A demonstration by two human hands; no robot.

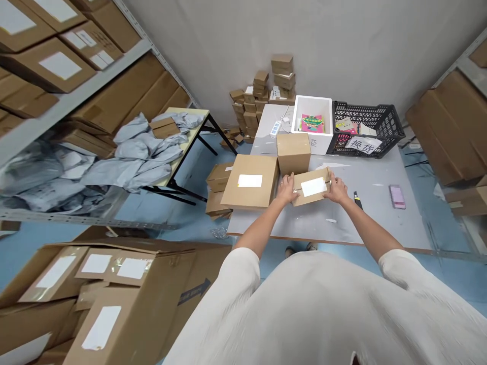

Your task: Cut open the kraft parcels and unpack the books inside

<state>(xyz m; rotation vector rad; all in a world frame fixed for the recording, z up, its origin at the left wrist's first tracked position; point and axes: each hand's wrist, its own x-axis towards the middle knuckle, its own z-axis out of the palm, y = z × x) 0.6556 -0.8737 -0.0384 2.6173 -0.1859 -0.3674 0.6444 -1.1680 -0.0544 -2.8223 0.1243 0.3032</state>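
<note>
Between my two hands is a small cardboard box with a white label on top, tilted slightly on the grey table. My left hand grips its left end, fingers curled over the edge. At the opposite end my right hand is closed on the box's right side. A larger labelled cardboard box stands just left of my left hand. Directly behind the small box is a taller plain carton. A black and yellow utility knife lies to the right of my right hand.
A white foam bin and a black plastic crate holding booklets stand at the table's back. A phone-like object lies right. Grey mailing bags cover a side table. A large open carton full of boxes stands lower left.
</note>
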